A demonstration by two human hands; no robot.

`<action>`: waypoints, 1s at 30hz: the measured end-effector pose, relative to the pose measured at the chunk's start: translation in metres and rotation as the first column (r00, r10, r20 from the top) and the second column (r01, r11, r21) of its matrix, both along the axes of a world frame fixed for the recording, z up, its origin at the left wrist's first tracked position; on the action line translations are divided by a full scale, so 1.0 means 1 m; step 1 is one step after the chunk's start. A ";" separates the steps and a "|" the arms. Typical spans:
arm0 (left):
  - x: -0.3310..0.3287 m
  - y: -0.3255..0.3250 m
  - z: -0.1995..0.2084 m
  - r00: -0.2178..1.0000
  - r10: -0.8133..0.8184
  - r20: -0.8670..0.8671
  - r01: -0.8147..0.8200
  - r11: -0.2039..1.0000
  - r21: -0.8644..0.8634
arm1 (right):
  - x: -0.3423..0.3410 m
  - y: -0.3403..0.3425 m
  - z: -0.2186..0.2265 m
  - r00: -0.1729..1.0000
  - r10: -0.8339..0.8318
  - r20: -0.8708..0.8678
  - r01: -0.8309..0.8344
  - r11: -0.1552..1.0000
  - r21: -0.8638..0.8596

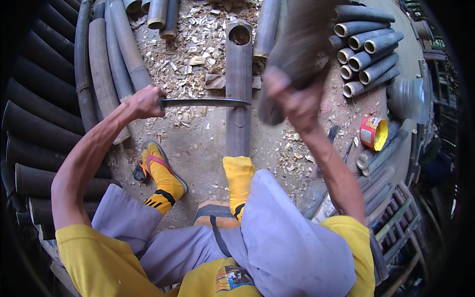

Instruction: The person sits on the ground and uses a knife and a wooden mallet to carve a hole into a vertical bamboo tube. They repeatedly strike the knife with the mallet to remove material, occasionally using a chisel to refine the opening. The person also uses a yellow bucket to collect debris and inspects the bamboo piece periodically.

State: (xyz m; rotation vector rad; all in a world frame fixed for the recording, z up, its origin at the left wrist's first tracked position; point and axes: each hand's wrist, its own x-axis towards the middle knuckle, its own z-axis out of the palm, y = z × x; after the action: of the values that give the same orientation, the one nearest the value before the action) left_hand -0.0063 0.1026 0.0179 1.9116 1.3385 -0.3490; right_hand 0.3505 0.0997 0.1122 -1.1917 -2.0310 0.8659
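My left hand point(146, 101) is closed round the handle of a long knife point(203, 103), whose blade reaches right and lies across a bamboo pole point(238, 74). That pole runs away from me, with its far part over a small wooden block point(215, 81) and an opening near its far end. A thick dark wooden club point(302, 44), smeared by motion, is gripped in my right hand point(296, 101), raised to the right of the pole. My yellow-socked right foot point(239, 173) rests at the pole's near end.
Wood chips point(198, 60) cover the ground ahead. Long bamboo poles point(106, 64) lie at the left, with dark curved pieces point(44, 114) beyond. Cut bamboo tubes point(371, 59) are stacked at the far right, near a red and yellow tin point(373, 133) and a clear plastic jar point(406, 101).
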 end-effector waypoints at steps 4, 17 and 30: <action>-0.005 -0.005 -0.010 0.999 -0.039 0.009 0.039 0.999 -0.028 | 0.017 -0.008 -0.033 0.922 0.299 0.247 -0.084 0.775 -0.626; -0.004 0.001 -0.012 0.999 -0.040 0.018 0.042 0.994 -0.097 | 0.017 -0.023 -0.056 0.976 0.207 0.064 -0.115 0.744 -0.658; -0.004 -0.005 -0.006 1.000 0.003 -0.010 -0.005 0.990 -0.143 | 0.004 -0.020 -0.019 0.994 -0.104 -0.018 0.106 0.990 0.094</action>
State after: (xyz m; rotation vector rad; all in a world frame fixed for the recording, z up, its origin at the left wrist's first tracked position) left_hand -0.0105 0.0978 0.0118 1.7903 1.2880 -0.4407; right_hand 0.3542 0.0795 0.0933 -1.2250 -1.9573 0.7167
